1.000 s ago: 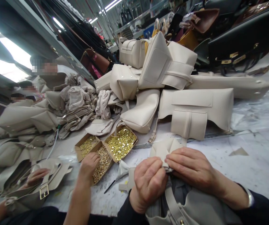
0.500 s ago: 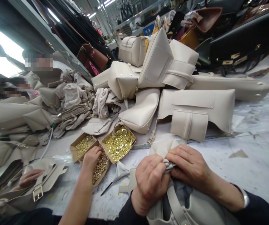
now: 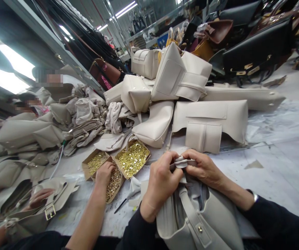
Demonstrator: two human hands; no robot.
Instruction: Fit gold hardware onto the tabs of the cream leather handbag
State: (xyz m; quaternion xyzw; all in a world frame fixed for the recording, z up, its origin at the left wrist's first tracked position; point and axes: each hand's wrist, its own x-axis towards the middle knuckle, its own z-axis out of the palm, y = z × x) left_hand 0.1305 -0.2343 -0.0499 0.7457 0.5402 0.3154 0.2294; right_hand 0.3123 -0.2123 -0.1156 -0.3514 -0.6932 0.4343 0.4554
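A beige handbag sits open at the front edge of the table, its grey lining partly showing. One strap with a gold stud runs across the opening. At its far side, my left hand pinches one end of a narrow beige strap piece. The other end of that piece is between the fingers of my right hand. A small folded loop shows in the gap between both hands. Whether the piece is sewn to the bag is hidden by my fingers.
A co-worker's hand reaches into a box of small brass-coloured parts, beside a box of gold studs. Their other hand rests on a buckled beige bag. Beige bags are piled behind. A dark thin tool lies nearby.
My fingers have spread slightly apart, so the folded strap piece shows between them. More of the handbag's front is visible. The camera view has shifted a little.
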